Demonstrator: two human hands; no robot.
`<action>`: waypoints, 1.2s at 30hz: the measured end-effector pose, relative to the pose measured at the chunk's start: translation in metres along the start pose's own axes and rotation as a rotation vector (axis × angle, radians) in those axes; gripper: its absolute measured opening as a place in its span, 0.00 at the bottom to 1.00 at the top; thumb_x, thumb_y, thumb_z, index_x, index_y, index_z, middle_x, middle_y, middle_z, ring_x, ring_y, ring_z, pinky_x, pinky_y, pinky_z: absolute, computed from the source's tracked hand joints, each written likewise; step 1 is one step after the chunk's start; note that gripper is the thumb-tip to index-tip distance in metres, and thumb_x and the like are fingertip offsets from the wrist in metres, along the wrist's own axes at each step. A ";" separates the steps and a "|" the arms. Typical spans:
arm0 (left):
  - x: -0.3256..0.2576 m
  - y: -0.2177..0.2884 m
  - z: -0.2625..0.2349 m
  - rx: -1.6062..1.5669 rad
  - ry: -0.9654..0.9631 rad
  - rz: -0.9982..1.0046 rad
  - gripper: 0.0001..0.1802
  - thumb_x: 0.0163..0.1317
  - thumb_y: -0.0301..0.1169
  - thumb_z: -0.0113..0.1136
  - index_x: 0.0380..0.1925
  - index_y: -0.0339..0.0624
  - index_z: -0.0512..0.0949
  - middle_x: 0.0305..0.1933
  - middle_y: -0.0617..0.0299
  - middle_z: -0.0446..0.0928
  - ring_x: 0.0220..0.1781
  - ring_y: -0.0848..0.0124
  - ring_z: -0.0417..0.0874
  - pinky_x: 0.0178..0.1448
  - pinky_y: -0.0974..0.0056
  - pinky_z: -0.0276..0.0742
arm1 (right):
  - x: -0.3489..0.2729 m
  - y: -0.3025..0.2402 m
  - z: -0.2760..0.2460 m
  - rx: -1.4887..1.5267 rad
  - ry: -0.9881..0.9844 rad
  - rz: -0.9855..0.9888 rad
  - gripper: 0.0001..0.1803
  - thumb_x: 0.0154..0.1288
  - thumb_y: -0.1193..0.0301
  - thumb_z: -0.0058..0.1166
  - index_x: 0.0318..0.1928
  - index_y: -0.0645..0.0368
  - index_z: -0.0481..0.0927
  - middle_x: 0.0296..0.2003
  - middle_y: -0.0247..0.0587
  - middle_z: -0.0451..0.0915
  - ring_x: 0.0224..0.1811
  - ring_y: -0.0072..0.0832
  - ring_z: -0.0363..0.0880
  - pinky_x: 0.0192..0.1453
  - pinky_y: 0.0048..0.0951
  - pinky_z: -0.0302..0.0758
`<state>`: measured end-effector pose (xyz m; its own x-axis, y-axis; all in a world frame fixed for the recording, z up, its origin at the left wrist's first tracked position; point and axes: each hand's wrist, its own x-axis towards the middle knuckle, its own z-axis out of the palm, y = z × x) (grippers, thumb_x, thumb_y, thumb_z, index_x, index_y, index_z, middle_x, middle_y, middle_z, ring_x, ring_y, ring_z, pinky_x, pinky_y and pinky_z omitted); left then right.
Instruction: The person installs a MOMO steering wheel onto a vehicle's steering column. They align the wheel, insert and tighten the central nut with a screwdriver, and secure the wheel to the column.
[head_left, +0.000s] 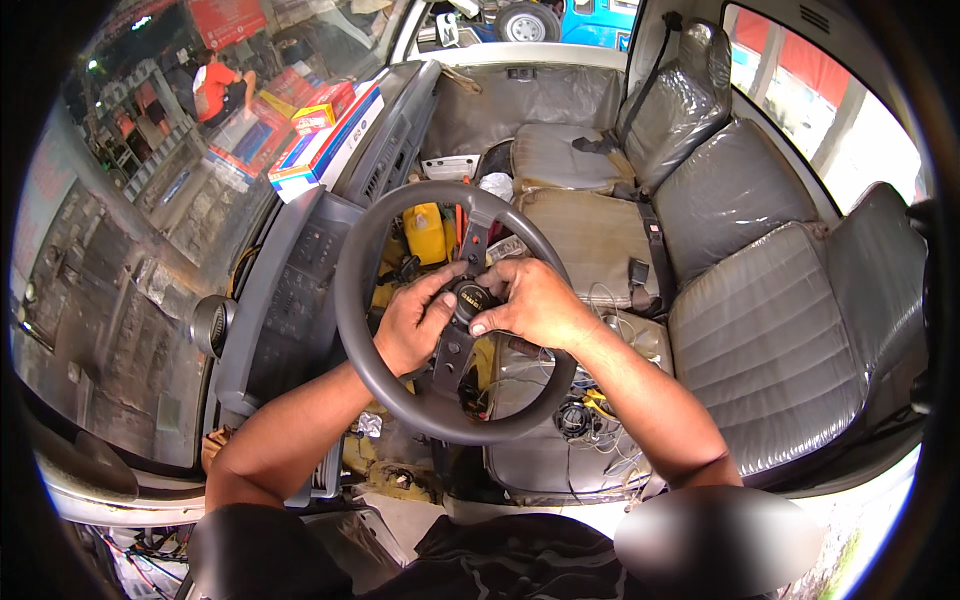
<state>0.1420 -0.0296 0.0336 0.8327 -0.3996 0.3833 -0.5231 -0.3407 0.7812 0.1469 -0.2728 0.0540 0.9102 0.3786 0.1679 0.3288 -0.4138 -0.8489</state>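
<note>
- Two bare hands meet at the middle of a dark grey steering wheel (354,300), on a round black centre cap (474,298) with a gold-coloured marking.
- The left hand (412,318) is curled in from the left, pinching the cap's edge between its thumb and bent fingers.
- The right hand (532,303) arches over the cap's right side, pinching it with the thumb at the near edge and the forefinger at the far edge; how far the other fingers reach behind it cannot be told.
- The cap sits at the wheel's hub, between two flat, dark metal spokes, one running toward the far rim, one toward the near rim.
- Past the wheel, seen through its opening, stands a bright yellow plastic container (424,235).
- Left of the wheel runs a dark grey moulded dashboard (290,285); on its far part lie a long blue, white and red cardboard box (345,140) and, resting on that, a small red and yellow box (322,108).
- Right of the wheel are grey, shiny-covered seats (765,335), with loose thin wires (605,425) tangled on the nearest cushion, partly under the right forearm.
- Beyond the windscreen at upper left is another person in a red top (213,88).
</note>
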 end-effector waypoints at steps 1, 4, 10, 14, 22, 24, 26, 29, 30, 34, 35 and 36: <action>0.000 0.001 0.000 0.009 0.002 0.021 0.27 0.82 0.36 0.58 0.71 0.26 0.77 0.63 0.43 0.87 0.66 0.60 0.88 0.73 0.58 0.78 | -0.001 0.003 0.001 -0.022 0.008 -0.010 0.31 0.50 0.64 0.88 0.52 0.68 0.90 0.43 0.52 0.91 0.46 0.43 0.92 0.54 0.42 0.86; 0.002 0.002 -0.001 -0.005 -0.023 0.004 0.30 0.77 0.35 0.62 0.71 0.25 0.77 0.63 0.43 0.87 0.66 0.59 0.88 0.74 0.57 0.78 | -0.006 0.010 0.005 0.017 0.030 -0.040 0.33 0.52 0.65 0.87 0.57 0.67 0.90 0.46 0.54 0.92 0.49 0.44 0.92 0.58 0.41 0.85; 0.001 0.001 -0.001 -0.010 -0.011 -0.005 0.29 0.78 0.36 0.61 0.71 0.27 0.77 0.64 0.43 0.87 0.67 0.59 0.87 0.75 0.57 0.77 | -0.015 0.009 0.002 0.010 0.006 -0.115 0.26 0.64 0.72 0.77 0.62 0.63 0.88 0.54 0.54 0.90 0.57 0.49 0.89 0.69 0.44 0.82; 0.001 -0.002 0.002 0.040 0.024 0.043 0.24 0.75 0.31 0.62 0.67 0.30 0.81 0.63 0.41 0.87 0.66 0.52 0.89 0.73 0.56 0.80 | -0.034 0.006 0.014 -0.227 0.235 -0.353 0.25 0.64 0.73 0.76 0.61 0.61 0.88 0.58 0.47 0.87 0.61 0.48 0.86 0.70 0.46 0.81; -0.001 0.000 0.004 0.052 0.053 0.059 0.23 0.75 0.31 0.62 0.65 0.30 0.81 0.61 0.40 0.87 0.65 0.49 0.89 0.72 0.54 0.80 | -0.034 0.010 0.021 -0.393 0.186 -0.447 0.19 0.67 0.79 0.64 0.58 0.59 0.90 0.64 0.38 0.86 0.65 0.43 0.83 0.72 0.47 0.78; 0.000 0.000 0.005 0.041 0.052 0.054 0.22 0.77 0.32 0.61 0.64 0.29 0.81 0.60 0.42 0.88 0.64 0.53 0.89 0.71 0.55 0.81 | -0.036 0.008 0.020 -0.420 0.172 -0.445 0.20 0.67 0.79 0.64 0.59 0.59 0.89 0.64 0.40 0.86 0.66 0.44 0.82 0.73 0.47 0.78; -0.002 -0.001 0.005 0.042 0.041 0.052 0.23 0.80 0.34 0.60 0.65 0.28 0.81 0.60 0.45 0.88 0.63 0.61 0.88 0.70 0.58 0.80 | -0.039 0.007 0.020 -0.331 0.182 -0.470 0.22 0.66 0.79 0.67 0.61 0.59 0.88 0.64 0.43 0.85 0.68 0.46 0.82 0.76 0.47 0.77; -0.004 0.000 0.005 0.024 0.044 0.043 0.22 0.80 0.34 0.61 0.65 0.29 0.81 0.59 0.46 0.88 0.61 0.62 0.88 0.69 0.58 0.80 | -0.041 0.009 0.015 -0.136 0.210 -0.348 0.23 0.67 0.77 0.70 0.62 0.59 0.86 0.64 0.50 0.85 0.68 0.51 0.83 0.75 0.47 0.80; -0.003 0.000 0.006 0.022 0.053 0.053 0.22 0.80 0.34 0.61 0.65 0.29 0.81 0.59 0.46 0.88 0.61 0.62 0.89 0.69 0.58 0.80 | -0.041 0.012 0.013 -0.078 0.296 -0.297 0.24 0.68 0.75 0.73 0.63 0.60 0.85 0.66 0.53 0.83 0.69 0.51 0.83 0.74 0.46 0.81; -0.003 -0.001 0.007 0.028 0.077 0.052 0.20 0.77 0.32 0.61 0.62 0.31 0.82 0.56 0.44 0.89 0.59 0.55 0.91 0.67 0.56 0.82 | -0.028 0.025 0.018 0.151 0.220 -0.160 0.26 0.70 0.71 0.73 0.66 0.61 0.85 0.60 0.55 0.88 0.66 0.51 0.86 0.72 0.43 0.81; -0.003 -0.002 0.008 0.045 0.084 0.053 0.20 0.77 0.32 0.61 0.62 0.31 0.82 0.56 0.44 0.89 0.59 0.55 0.90 0.67 0.56 0.82 | -0.025 0.028 0.021 0.245 0.165 -0.096 0.26 0.70 0.71 0.73 0.67 0.61 0.85 0.58 0.55 0.89 0.64 0.50 0.88 0.72 0.43 0.82; -0.003 -0.002 0.008 0.023 0.073 0.044 0.20 0.77 0.32 0.61 0.62 0.31 0.82 0.56 0.44 0.89 0.59 0.55 0.90 0.67 0.56 0.82 | -0.022 0.029 0.023 0.262 0.167 -0.092 0.26 0.71 0.70 0.73 0.67 0.60 0.85 0.57 0.55 0.89 0.63 0.49 0.88 0.71 0.42 0.82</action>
<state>0.1396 -0.0345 0.0271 0.8197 -0.3516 0.4523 -0.5625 -0.3443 0.7517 0.1309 -0.2739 0.0138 0.9154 0.2549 0.3116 0.3556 -0.1487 -0.9227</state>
